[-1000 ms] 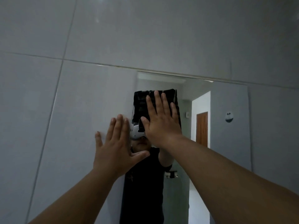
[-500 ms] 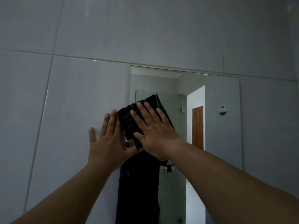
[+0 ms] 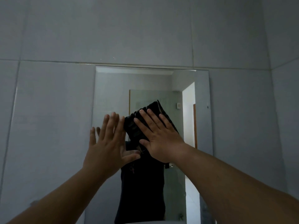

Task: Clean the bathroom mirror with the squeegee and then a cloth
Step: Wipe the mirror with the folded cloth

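Mirror (image 3: 111,94): cloth (image 3: 142,123) lower, tilted since before

views: one, head-worn | faces: forward and slightly up at tiled wall (image 3: 64,110) | range: arm's length, close | centre frame: mirror (image 3: 111,94) | lower frame: both forearms reach in from bottom corners | shared: none, single view

cloth (image 3: 146,120) flat on mirror (image 3: 111,94) under right hand (image 3: 159,136), left hand (image 3: 106,144) beside it
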